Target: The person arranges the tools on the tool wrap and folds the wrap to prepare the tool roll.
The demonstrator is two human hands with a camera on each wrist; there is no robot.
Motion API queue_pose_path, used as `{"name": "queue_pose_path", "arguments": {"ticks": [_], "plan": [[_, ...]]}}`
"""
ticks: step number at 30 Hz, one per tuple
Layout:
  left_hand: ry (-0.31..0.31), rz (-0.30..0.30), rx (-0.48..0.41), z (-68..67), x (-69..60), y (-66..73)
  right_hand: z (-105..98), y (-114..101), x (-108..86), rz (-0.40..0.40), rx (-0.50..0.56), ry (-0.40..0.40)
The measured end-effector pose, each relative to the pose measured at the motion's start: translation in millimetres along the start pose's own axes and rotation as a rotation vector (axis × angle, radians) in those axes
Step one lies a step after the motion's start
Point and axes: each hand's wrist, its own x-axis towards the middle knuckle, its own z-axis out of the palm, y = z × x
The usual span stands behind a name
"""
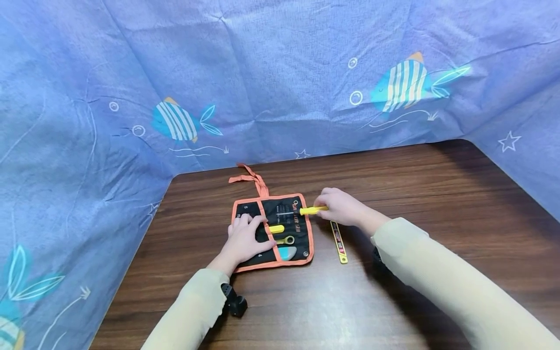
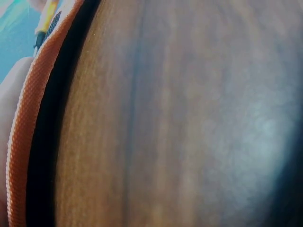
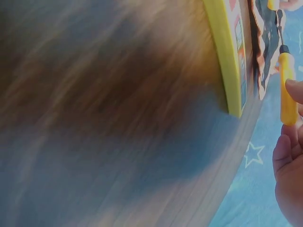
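A black tool pouch (image 1: 302,243) with orange edging lies unrolled on the table. My left hand (image 1: 245,240) rests across its left half, thumb and forefinger spread along the orange pocket edge. In my right hand (image 1: 339,206) I grip a screwdriver (image 1: 309,210) by the end of its yellow handle; its thin shaft points left over the pouch. The right wrist view also shows this screwdriver (image 3: 287,90). From the pockets stick out a yellow handle (image 1: 276,229), a ratchet ring wrench (image 1: 286,240) and a teal-and-grey tool (image 1: 287,253) of unclear kind.
A yellow flat strip with a printed label (image 1: 339,245) and a hole at its end lies right of the pouch, below my right hand. Orange ties (image 1: 258,182) trail from the pouch's far edge. Blue fish-print cloth (image 1: 280,87) hangs behind the brown wooden table (image 1: 415,194).
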Motion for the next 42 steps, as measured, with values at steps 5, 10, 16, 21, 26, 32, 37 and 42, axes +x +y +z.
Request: {"name": "queue_pose_path", "arguments": {"ticks": [5,10,16,21,26,32,37,42], "plan": [[0.001,0.0,0.006,0.5,-0.7,-0.6,4.1,-10.6,12.0,0.014,-0.006,-0.052],[0.007,0.011,0.004,1.1,-0.3,-1.9,6.4,-17.4,18.9,-0.006,-0.009,-0.068],[0.014,0.015,-0.001,0.8,-0.1,-0.7,8.7,-20.6,22.7,-0.021,-0.03,-0.089],[0.01,0.01,-0.005,-0.2,-0.7,-0.1,10.4,-23.7,26.5,-0.03,-0.041,-0.102],[0.01,0.015,-0.013,-0.4,-1.2,-0.2,14.8,-29.7,32.9,-0.037,-0.037,-0.111],[0.016,0.02,-0.021,2.7,-2.4,-0.7,24.0,-39.0,41.6,-0.049,-0.023,-0.142],[0.013,0.033,-0.032,6.1,-2.6,-1.6,33.3,-44.1,48.7,-0.021,-0.04,-0.178],[0.04,0.028,-0.026,2.9,-1.3,-2.4,35.9,-47.1,54.7,-0.024,-0.023,-0.175]]}}
